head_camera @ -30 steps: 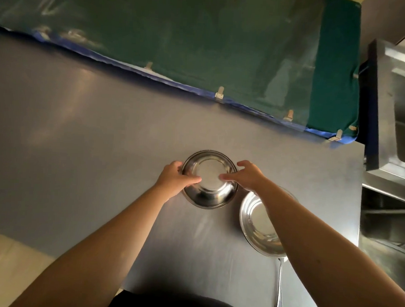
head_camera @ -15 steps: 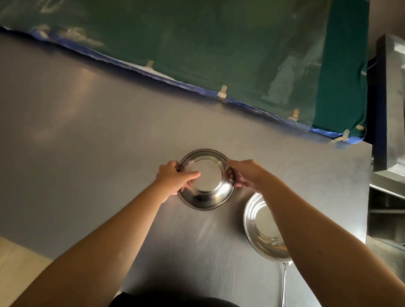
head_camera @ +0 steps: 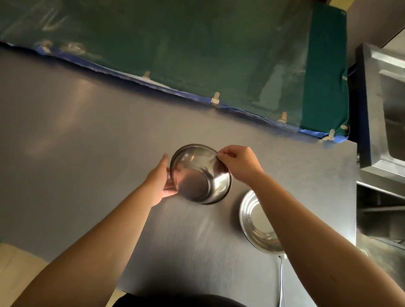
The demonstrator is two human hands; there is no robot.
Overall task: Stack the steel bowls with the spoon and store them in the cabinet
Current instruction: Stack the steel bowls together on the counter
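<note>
Two hands: I see both grasping one bowl (head_camera: 201, 175), tilted above the counter (head_camera: 81, 148).
Left hand (head_camera: 159, 180): cups its left rim.
Right hand (head_camera: 239, 163): pinches its far-right rim.
Second bowl (head_camera: 257, 225): beneath my right forearm.
Spoon (head_camera: 282, 288): just behind it.

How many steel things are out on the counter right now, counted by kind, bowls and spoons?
Steel bowls: 2, the held bowl between the hands, and the second bowl resting on the counter.
Spoons: 1, the spoon nearest the person.
Total: 3

Commercial kitchen, steel worktop (head_camera: 81, 148), steel sink unit (head_camera: 389, 110) alongside
</note>
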